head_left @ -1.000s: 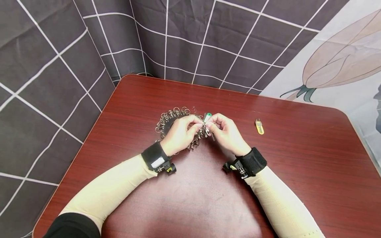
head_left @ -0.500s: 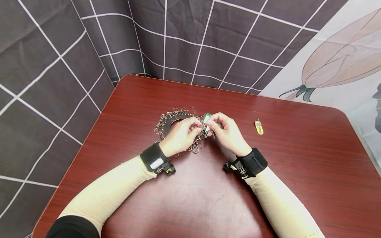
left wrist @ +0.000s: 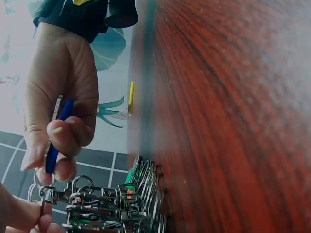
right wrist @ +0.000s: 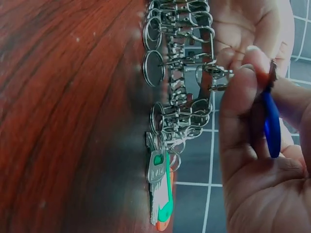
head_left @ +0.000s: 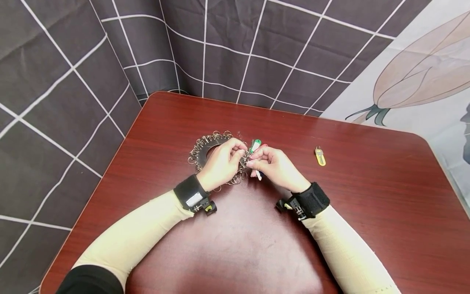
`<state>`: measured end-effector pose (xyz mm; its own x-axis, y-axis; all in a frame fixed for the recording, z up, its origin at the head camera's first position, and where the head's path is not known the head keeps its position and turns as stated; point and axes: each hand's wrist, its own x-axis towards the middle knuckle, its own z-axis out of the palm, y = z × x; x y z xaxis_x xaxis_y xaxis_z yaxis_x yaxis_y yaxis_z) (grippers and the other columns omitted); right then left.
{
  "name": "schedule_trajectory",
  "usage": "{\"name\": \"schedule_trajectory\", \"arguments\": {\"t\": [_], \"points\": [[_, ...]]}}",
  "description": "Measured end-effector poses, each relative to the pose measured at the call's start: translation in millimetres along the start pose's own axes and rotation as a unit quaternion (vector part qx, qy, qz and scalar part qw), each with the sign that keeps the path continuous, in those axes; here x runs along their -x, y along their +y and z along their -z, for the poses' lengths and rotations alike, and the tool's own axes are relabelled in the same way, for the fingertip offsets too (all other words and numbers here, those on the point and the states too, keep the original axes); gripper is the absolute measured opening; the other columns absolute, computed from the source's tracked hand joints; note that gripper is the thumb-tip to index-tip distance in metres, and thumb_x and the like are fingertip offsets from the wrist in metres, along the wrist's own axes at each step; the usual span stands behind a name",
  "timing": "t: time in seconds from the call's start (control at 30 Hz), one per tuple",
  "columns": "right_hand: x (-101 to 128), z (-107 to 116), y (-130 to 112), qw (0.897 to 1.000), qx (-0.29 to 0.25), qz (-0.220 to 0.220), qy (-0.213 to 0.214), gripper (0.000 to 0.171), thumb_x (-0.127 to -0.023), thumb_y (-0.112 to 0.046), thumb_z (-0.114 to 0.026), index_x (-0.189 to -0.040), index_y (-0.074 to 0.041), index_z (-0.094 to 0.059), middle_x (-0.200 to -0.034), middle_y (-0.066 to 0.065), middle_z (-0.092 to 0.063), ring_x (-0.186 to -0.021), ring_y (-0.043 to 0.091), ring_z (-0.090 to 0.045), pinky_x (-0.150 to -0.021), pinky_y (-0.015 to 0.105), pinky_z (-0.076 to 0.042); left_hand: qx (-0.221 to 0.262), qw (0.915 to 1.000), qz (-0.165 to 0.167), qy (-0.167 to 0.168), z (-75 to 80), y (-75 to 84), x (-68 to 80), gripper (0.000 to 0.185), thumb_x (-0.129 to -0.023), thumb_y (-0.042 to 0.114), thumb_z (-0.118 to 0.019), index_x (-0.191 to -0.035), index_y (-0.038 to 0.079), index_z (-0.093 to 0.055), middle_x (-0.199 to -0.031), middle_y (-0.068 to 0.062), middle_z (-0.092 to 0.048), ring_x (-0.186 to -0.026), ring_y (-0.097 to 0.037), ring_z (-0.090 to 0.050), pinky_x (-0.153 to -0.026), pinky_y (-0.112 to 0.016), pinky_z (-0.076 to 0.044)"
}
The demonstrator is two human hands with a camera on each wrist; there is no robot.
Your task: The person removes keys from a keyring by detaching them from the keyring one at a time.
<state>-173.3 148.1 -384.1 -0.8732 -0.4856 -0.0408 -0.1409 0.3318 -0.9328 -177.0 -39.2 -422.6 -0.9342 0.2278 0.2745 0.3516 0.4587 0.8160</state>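
My left hand (head_left: 220,165) rests on the big round organiser of silver metal key rings (head_left: 205,150), lying on the dark red wooden desk (head_left: 367,196), and its fingertips pinch one small clasp on the ring's right edge. Just beside it, my right hand (head_left: 275,165) has its grip closed on a blue-handled key (right wrist: 271,127), held up against that same clasp (right wrist: 216,80). I judge the step to be working this key on or off the clasp; which one I cannot tell. The next move calls for holding the clasp steady while threading the key's tiny ring. My fingers hide the joint in the head view. A green-tagged key (right wrist: 163,187) hangs nearby; a yellow-tagged key (head_left: 320,156) lies well apart, right.
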Motion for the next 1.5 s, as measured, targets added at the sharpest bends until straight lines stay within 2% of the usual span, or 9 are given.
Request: {"name": "schedule_trajectory", "arguments": {"t": [0.3,0.43,0.63,0.77,0.97,1.1,1.2,1.33,1.5], "points": [[0.1,2.5,2.9,0.999,0.022,-0.003,0.024,0.011,-0.094,-0.006,-0.062,-0.098,0.005,-0.06,-0.085,0.032,-0.061,-0.073,0.049,-0.056,-0.055,0.024,-0.045,-0.005,0.9998,-0.021,0.0,-0.1,1.5,-0.4,0.01,-0.096,0.013,-0.058,-0.106,0.01,-0.062,-0.089,0.002,-0.061,-0.079,-0.01,-0.057,-0.072,-0.025,-0.048],[0.6,2.6,1.8,0.999,0.026,0.003,0.029,0.012,-0.094,-0.005,-0.061,-0.098,0.006,-0.061,-0.085,0.031,-0.061,-0.073,0.049,-0.057,-0.055,0.021,-0.044,-0.005,0.9998,-0.018,-0.003,-0.5,1.5,0.9,0.009,-0.096,0.012,-0.059,-0.105,0.011,-0.062,-0.088,0.002,-0.061,-0.078,-0.01,-0.056,-0.071,-0.025,-0.047],[2.2,1.4,0.0,0.999,0.034,0.001,0.036,0.01,-0.094,-0.006,-0.061,-0.097,0.004,-0.061,-0.079,0.017,-0.062,-0.068,0.041,-0.058,-0.054,0.021,-0.044,-0.006,0.9999,-0.011,-0.009,-1.9,0.5,3.1,0.008,-0.095,0.011,-0.06,-0.102,0.012,-0.064,-0.086,0.004,-0.062,-0.074,-0.011,-0.056,-0.068,-0.026,-0.047],[2.6,1.2,-1.7,0.999,0.032,0.006,0.041,0.01,-0.094,-0.006,-0.061,-0.096,0.004,-0.061,-0.079,0.022,-0.061,-0.065,0.036,-0.057,-0.054,0.022,-0.043,-0.005,0.9998,-0.016,-0.012,-2.4,-0.5,3.1,0.008,-0.095,0.012,-0.061,-0.102,0.012,-0.065,-0.085,0.005,-0.063,-0.071,-0.014,-0.056,-0.064,-0.027,-0.046],[2.0,2.8,-1.6,0.999,0.022,0.01,0.046,0.01,-0.095,-0.005,-0.06,-0.097,0.004,-0.06,-0.083,0.03,-0.059,-0.069,0.048,-0.055,-0.055,0.024,-0.046,-0.003,0.9996,-0.024,-0.014,-2.1,0.1,1.9,0.008,-0.094,0.012,-0.062,-0.101,0.012,-0.066,-0.081,0.005,-0.062,-0.068,-0.015,-0.055,-0.061,-0.027,-0.045],[0.8,3.9,-0.3,0.999,0.019,0.013,0.041,0.01,-0.094,-0.006,-0.062,-0.097,0.004,-0.061,-0.083,0.032,-0.059,-0.069,0.048,-0.054,-0.055,0.022,-0.045,0.005,0.9995,-0.031,-0.003,-2.4,-0.2,0.5,0.008,-0.094,0.011,-0.062,-0.102,0.011,-0.065,-0.084,0.004,-0.063,-0.071,-0.011,-0.055,-0.064,-0.026,-0.047],[1.1,3.9,-0.2,0.999,0.025,0.02,0.033,0.01,-0.093,-0.005,-0.063,-0.094,0.004,-0.062,-0.081,0.03,-0.059,-0.066,0.042,-0.055,-0.054,0.022,-0.044,0.016,0.9992,-0.035,0.001,-2.7,-0.6,0.3,0.01,-0.094,0.011,-0.062,-0.103,0.009,-0.063,-0.086,0.001,-0.063,-0.075,-0.01,-0.057,-0.068,-0.025,-0.049],[2.2,2.6,-0.8,0.998,0.04,0.032,0.03,0.011,-0.093,-0.005,-0.063,-0.092,0.006,-0.063,-0.073,0.017,-0.059,-0.062,0.031,-0.055,-0.054,0.023,-0.045,0.024,0.9993,-0.03,0.0,-3.1,-0.8,1.5,0.011,-0.094,0.011,-0.062,-0.105,0.008,-0.062,-0.088,-0.001,-0.062,-0.078,-0.011,-0.058,-0.071,-0.024,-0.05],[3.5,2.1,-4.2,0.997,0.055,0.042,0.037,0.012,-0.093,-0.004,-0.063,-0.091,0.007,-0.063,-0.071,0.009,-0.058,-0.064,0.039,-0.055,-0.054,0.023,-0.043,0.016,0.9994,-0.028,-0.016,-2.2,-0.1,1.7,0.013,-0.094,0.01,-0.062,-0.107,0.007,-0.064,-0.089,0.0,-0.064,-0.077,-0.011,-0.059,-0.071,-0.025,-0.05]]}}
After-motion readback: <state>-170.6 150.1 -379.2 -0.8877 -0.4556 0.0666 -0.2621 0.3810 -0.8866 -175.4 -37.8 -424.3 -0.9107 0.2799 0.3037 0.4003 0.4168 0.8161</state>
